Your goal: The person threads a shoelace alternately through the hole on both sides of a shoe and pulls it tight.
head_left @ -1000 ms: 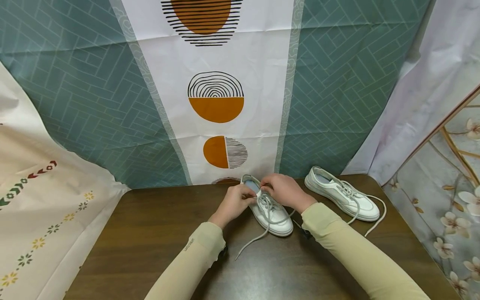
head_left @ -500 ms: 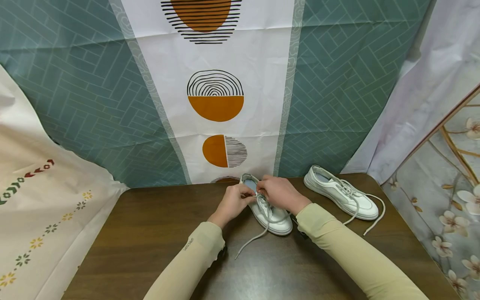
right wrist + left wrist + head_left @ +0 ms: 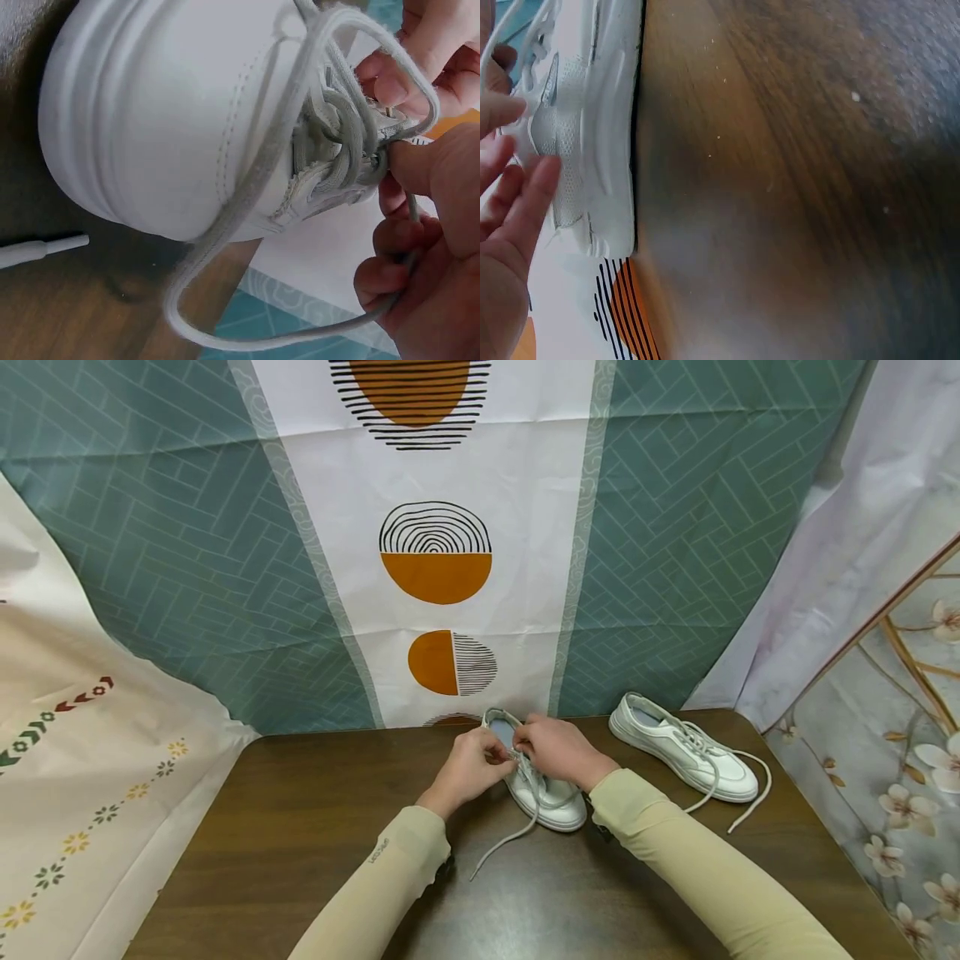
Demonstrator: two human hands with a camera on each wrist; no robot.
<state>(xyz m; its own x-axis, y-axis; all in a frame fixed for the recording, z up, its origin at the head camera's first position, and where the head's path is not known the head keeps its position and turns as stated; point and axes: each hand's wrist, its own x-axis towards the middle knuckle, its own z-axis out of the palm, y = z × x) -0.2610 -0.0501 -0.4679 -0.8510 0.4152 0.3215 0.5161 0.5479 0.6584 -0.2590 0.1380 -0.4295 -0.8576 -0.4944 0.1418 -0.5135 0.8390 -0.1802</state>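
Note:
A white lace-up shoe (image 3: 567,815) stands on the table, toe toward me, with both hands at its top eyelets. My right hand (image 3: 558,748) pinches the grey-white shoelace (image 3: 259,176) by the top eyelet; in the right wrist view the lace loops out over the toe and back through its curled fingers. On the shoe's other side, my left hand (image 3: 468,768) has thumb and finger at the upper eyelets, pinching the lace there; its exact contact is partly hidden. The left wrist view shows its other fingers (image 3: 538,187) along the shoe's side.
A second white shoe (image 3: 678,758) with long loose laces stands to the right on the brown wooden table (image 3: 322,835). One lace end (image 3: 501,845) trails left of the near shoe. Patterned cloth (image 3: 517,568) hangs behind the table's far edge.
My right hand has shifted slightly left, closer to my left hand at the top eyelets. The left thumb and finger have moved a little lower, while both shoes stay in place.

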